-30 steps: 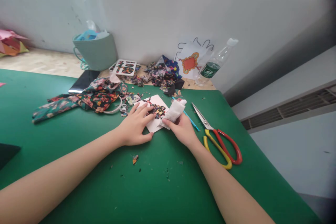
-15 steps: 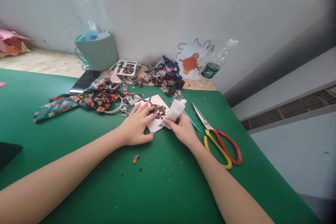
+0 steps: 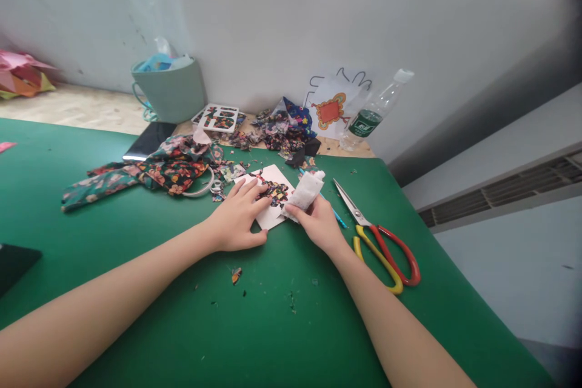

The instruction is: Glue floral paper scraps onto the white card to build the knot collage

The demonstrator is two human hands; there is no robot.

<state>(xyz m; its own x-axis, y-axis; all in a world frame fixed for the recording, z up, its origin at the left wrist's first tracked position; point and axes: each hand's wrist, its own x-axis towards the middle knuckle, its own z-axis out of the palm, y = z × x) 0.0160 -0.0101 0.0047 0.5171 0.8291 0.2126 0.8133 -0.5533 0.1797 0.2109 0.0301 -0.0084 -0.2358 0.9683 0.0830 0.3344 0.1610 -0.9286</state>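
My left hand (image 3: pixel 240 218) lies with fingers spread over the left part of a white card (image 3: pixel 267 218). Dark, multicoloured fabric scraps (image 3: pixel 275 191) cover the card's middle, partly hidden by my fingers. A crumpled white tube (image 3: pixel 304 192) with a small cap-like end is gripped in my right hand (image 3: pixel 321 224), slanting over the card's right edge. Beside that hand lies a blue pencil (image 3: pixel 339 218), partly covered. Farther right are scissors (image 3: pixel 379 242) with one yellow and one red handle, blades pointing away from me.
Floral cloth (image 3: pixel 170 170) and a white ring-shaped roll (image 3: pixel 202 187) lie left. Behind stand a green mug (image 3: pixel 170 91), stacked decorated cards (image 3: pixel 220 118), a heap of fabric scraps (image 3: pixel 284 127) and a clear bottle (image 3: pixel 375 112). A loose scrap (image 3: pixel 236 276) lies in front on the green mat (image 3: pixel 254 339).
The view has shifted very slightly. Both hands keep the same place on and beside the card, and the white tube stays in my right hand.
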